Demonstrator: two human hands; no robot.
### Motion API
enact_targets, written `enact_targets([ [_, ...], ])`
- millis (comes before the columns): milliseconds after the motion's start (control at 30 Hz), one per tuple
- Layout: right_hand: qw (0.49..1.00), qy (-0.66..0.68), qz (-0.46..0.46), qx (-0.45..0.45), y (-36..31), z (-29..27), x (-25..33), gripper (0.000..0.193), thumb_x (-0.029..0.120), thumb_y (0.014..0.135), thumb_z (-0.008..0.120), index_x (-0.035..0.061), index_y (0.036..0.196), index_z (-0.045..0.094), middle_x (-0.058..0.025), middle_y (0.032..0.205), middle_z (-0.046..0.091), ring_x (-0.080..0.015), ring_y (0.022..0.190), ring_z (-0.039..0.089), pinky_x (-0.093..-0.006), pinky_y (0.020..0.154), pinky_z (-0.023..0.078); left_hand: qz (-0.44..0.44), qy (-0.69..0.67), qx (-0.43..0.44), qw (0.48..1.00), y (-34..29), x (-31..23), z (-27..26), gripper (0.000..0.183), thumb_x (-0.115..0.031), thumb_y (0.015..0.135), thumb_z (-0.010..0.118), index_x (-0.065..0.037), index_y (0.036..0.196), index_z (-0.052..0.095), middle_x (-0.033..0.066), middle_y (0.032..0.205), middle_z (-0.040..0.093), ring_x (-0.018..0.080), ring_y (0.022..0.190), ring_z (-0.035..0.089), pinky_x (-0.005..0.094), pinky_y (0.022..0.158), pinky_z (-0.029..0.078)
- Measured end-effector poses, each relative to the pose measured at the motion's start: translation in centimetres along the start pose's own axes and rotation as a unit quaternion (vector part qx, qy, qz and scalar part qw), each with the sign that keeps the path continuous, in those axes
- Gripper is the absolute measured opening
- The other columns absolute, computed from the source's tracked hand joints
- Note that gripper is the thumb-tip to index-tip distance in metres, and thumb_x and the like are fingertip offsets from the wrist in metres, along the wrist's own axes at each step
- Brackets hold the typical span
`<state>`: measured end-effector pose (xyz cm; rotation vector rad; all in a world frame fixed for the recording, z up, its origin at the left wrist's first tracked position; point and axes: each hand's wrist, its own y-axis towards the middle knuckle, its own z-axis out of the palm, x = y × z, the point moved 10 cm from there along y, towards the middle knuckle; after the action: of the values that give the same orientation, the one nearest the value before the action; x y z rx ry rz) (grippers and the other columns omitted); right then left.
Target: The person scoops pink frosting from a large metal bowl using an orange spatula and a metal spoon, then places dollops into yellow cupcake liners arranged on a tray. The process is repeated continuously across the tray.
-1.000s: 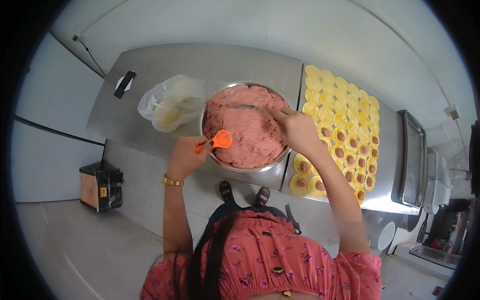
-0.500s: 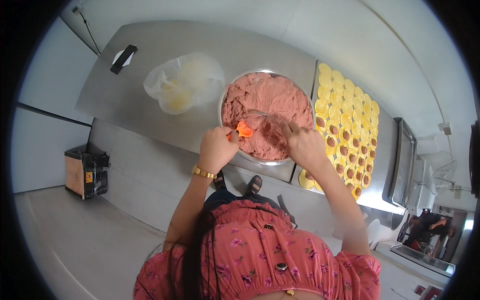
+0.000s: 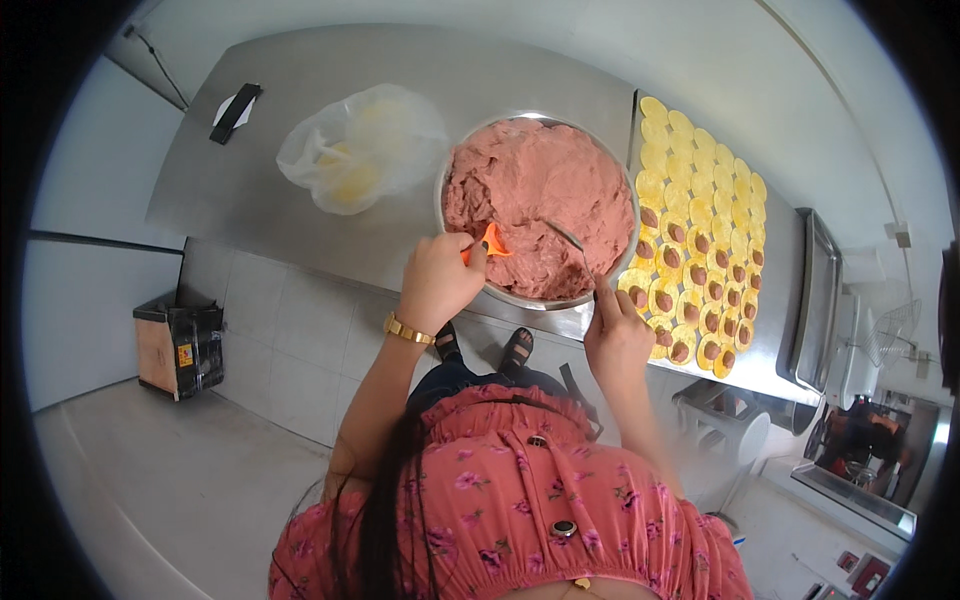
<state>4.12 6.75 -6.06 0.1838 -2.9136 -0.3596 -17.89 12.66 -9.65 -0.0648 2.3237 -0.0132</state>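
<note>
A large metal bowl (image 3: 440, 228) on the steel table is full of pink ground meat (image 3: 540, 175), hollowed near its front. At the bowl's front left, my left hand (image 3: 443, 280) is closed around a small orange scoop (image 3: 494, 242), whose head hangs over the meat. My right hand (image 3: 615, 335), by the bowl's front right rim, grips the handle of a metal spoon (image 3: 566, 235). The spoon's end lies at the meat's surface, seen nearly edge-on. Right of the bowl are rows of round yellow wrappers (image 3: 690, 165); the nearer ones carry small lumps of meat (image 3: 670, 256).
A clear plastic bag (image 3: 365, 145) with yellow contents lies left of the bowl. A black-and-white object (image 3: 236, 113) sits at the table's far left. Past the wrappers stands a dark metal tray (image 3: 815, 300). A box (image 3: 180, 348) is on the floor at left.
My right hand has drawn back from over the meat to the bowl's front right rim, bringing the spoon rightward. My left hand keeps the orange scoop at the front left. The view has shifted slightly.
</note>
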Motion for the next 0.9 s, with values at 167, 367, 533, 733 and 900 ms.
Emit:
enact_targets([
  [167,0.999,0.041,-0.011,0.008,-0.1,3.1,2.3,0.042,0.001,0.074,0.053,0.0039,0.116,0.054,-0.0128,0.08,0.06,-0.0293,0.057,0.063,-0.042,0.047,0.05,-0.006,0.007,0.024,1.0,0.5,0.0,0.5,0.024,-0.018,0.081,0.057,0.002,0.068,0.061,0.0226,0.063,0.057,0.0397,0.06,0.058,0.0441,0.057,0.045],
  [367,0.995,0.087,0.015,0.056,-2.0,4.1,4.4,0.042,0.0,0.078,0.054,0.0064,0.119,0.056,-0.0107,0.08,0.06,-0.031,0.059,0.061,-0.0413,0.048,0.049,-0.011,-0.074,0.056,0.996,0.6,1.3,0.6,0.026,-0.018,0.081,0.058,0.004,0.068,0.058,0.0234,0.063,0.055,0.0398,0.058,0.057,0.0448,0.055,0.043],
  [533,0.995,0.099,-0.007,0.023,-1.2,3.7,4.5,0.051,0.0,0.072,0.054,0.0066,0.123,0.053,-0.0105,0.08,0.058,-0.0298,0.056,0.061,-0.0399,0.046,0.049,-0.01,-0.116,0.067,0.991,0.4,2.2,0.3,0.025,-0.017,0.081,0.057,0.005,0.071,0.059,0.0227,0.062,0.054,0.0331,0.053,0.056,0.0395,0.052,0.041],
  [733,0.997,0.063,-0.033,0.019,-1.6,5.1,6.4,0.059,-0.001,0.068,0.057,0.0053,0.126,0.05,-0.0086,0.08,0.055,-0.0266,0.054,0.06,-0.0378,0.045,0.049,-0.077,-0.212,0.115,0.967,0.5,4.5,1.3,0.026,-0.02,0.082,0.057,0.005,0.077,0.061,0.0179,0.059,0.053,0.0208,0.051,0.052,0.0348,0.053,0.04],
  [900,0.997,0.043,-0.06,0.018,-1.3,4.8,6.0,0.064,0.0,0.066,0.058,0.0051,0.129,0.048,-0.0083,0.083,0.054,-0.024,0.055,0.059,-0.0358,0.045,0.048,-0.04,-0.215,0.091,0.972,1.4,4.6,1.4,0.025,-0.019,0.082,0.057,0.005,0.074,0.06,0.0135,0.056,0.052,0.0161,0.051,0.05,0.0326,0.052,0.039],
])
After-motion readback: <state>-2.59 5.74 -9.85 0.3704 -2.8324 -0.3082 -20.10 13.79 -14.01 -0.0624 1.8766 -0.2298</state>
